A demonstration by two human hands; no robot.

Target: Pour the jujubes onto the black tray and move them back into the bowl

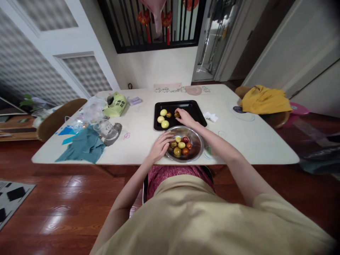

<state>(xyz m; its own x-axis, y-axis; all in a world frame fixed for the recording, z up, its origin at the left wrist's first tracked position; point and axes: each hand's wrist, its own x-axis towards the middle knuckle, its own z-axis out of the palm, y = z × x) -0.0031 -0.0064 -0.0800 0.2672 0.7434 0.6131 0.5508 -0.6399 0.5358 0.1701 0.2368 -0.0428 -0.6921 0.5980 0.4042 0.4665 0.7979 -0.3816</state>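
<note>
- Underfoot, there's the glossy red-brown wooden floor (61,198), throwing back patches of light.
- Up on my left stands the white panelled door (47,39) with grey rippled insets; ahead, the black-framed barred window (156,49) above a white wall (159,65), red ornaments (143,17) hanging at its bars.
- Right before me, the long white table (255,145) with rounded corners, its top marked with doodles and cartoon figures along the far edge.
- Brown wooden chair (60,118) at the left end; over at the right end, a bright yellow cloth (265,101) draped on another.
- Centre table: the black rectangular tray (192,113), and just on my side of it, the shiny round metal bowl (198,147).
- Off to the left, a crumpled teal cloth (84,145), clear plastic bags (91,109) and a lime-green printed packet (117,104).
- My left hand (160,146) lies open at the bowl's left rim, fingers extended.
- My right hand (186,118) is over the tray, fingertips at a small brown round fruit (177,115); whether they're clamped on it, I can't tell.
- White crumpled tissue (211,117) right of the tray.
- Smallest now: three pale yellow-green round fruits (165,124) and another brown one sit in the tray's left part; yellow, red and brownish round fruits (181,145) fill the bowl's bottom.
</note>
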